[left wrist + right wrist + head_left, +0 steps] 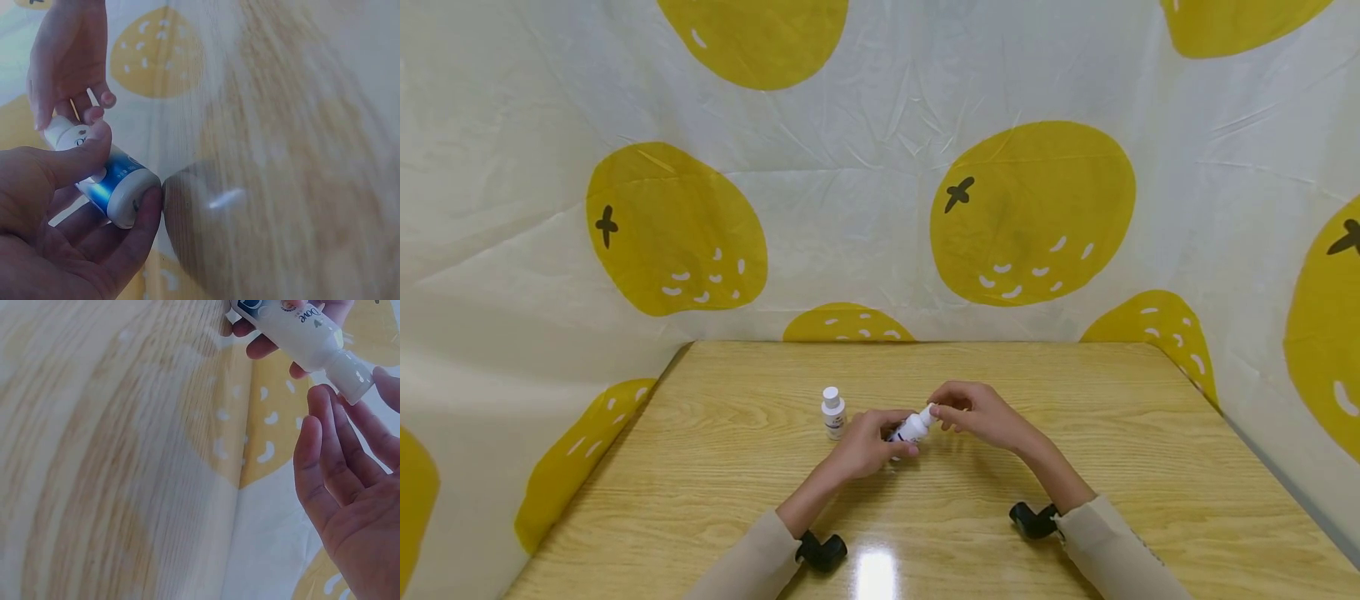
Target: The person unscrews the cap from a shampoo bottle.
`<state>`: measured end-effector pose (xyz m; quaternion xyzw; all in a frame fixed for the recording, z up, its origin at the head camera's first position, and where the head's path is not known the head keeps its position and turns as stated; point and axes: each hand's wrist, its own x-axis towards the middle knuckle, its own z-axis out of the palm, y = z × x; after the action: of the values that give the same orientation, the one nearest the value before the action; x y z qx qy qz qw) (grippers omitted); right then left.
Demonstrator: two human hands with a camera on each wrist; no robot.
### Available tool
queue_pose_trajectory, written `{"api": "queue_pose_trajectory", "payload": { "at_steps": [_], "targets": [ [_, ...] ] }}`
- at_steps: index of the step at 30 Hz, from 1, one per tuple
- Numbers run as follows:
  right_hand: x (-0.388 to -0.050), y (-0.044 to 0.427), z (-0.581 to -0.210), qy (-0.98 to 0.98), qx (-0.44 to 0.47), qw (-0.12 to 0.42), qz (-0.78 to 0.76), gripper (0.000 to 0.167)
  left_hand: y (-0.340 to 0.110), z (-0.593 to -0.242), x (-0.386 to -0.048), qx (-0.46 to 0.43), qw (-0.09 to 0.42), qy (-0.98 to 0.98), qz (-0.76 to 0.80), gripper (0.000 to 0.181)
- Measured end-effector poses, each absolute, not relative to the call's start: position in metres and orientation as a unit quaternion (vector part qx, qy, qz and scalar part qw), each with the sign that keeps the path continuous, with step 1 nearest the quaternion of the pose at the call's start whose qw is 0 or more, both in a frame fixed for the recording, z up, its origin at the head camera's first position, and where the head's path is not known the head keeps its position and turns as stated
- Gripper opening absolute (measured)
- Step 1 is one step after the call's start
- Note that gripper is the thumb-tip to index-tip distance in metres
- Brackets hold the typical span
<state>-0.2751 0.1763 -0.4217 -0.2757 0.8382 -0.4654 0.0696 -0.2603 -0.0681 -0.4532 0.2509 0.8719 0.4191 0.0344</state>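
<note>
Head view: both forearms reach in from the near edge over a wood-grain table (pixel 737 483), the left hand (pixel 867 448) and right hand (pixel 981 414) meeting a little right of the middle of the scene. The left forearm slants far and to the right, the right forearm far and to the left, each in a pale sleeve (pixel 1112 546) with a black device (pixel 822 552) at the cuff. The right hand is bent at the wrist, its back facing up, and sits slightly farther than the left.

Between the hands is a white bottle (pixel 912 429), tilted, its cap (pixel 350 378) pointing right and far. The left hand grips it firmly round the body: the thumb (pixel 94 150) lies across the label, the other fingers support the opposite side, and one fingertip touches the base, next to a blue band. The right hand is only partly closed; its thumb and index finger pinch the cap, while the remaining fingers are slightly bent, spread below and apart from the bottle. How tightly they pinch cannot be told.

Just left of the left hand, a second bottle (pixel 833 417) stands upright, capped. Behind the far edge hangs a white cloth (pixel 850 225) with large yellow fruit shapes.
</note>
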Motion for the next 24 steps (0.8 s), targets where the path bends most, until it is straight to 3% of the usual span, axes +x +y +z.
{"api": "queue_pose_trajectory", "payload": {
  "at_steps": [16,24],
  "targets": [
    [-0.2726,0.1758,-0.418,0.83,-0.285,0.074,-0.474,0.034,-0.0681,-0.4523,-0.2591,0.249,0.038,0.872,0.419,0.037],
    [-0.2726,0.1754,-0.4179,0.836,-0.27,0.072,-0.472,0.026,-0.0686,-0.4533,-0.2601,0.257,0.035,0.865,0.429,0.036]
  ]
}}
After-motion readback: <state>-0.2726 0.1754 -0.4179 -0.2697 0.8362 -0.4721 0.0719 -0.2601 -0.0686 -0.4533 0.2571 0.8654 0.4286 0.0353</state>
